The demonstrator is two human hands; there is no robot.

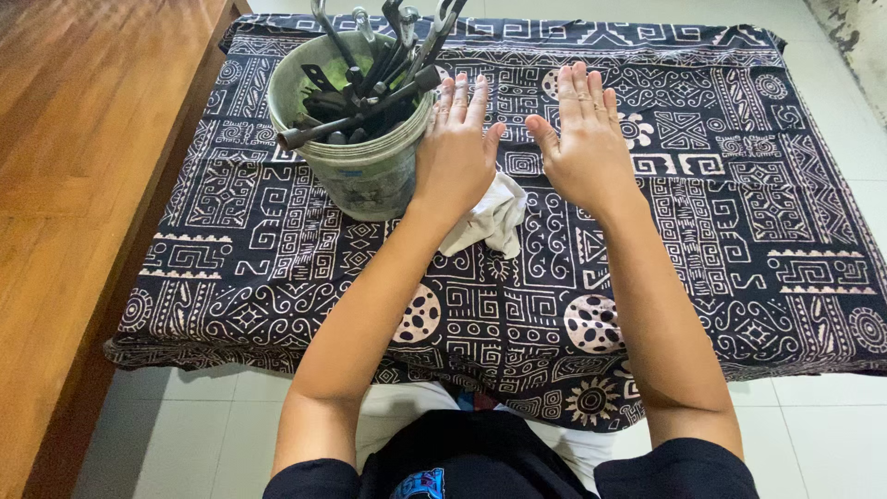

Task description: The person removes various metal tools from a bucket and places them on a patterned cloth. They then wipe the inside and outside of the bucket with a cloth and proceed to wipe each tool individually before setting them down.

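Plainly, with both the left hand point(455, 152) and right hand point(584, 139) flat, fingers apart, gripping nothing, the left one just beside the tool-crammed bucket point(356, 157) on the tabletop point(739, 212) could nudge it and spill jutting wrenches point(370, 51) onto the white rag point(490, 217).

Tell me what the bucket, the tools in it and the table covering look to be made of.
Bucket: probably plastic, pale green, matte and smudged with grime.
Tools: look like metal, dark shafts and a few shinier grey wrench ends.
Table covering: woven cloth, black with cream printed patterns, draping and creasing at the edge.
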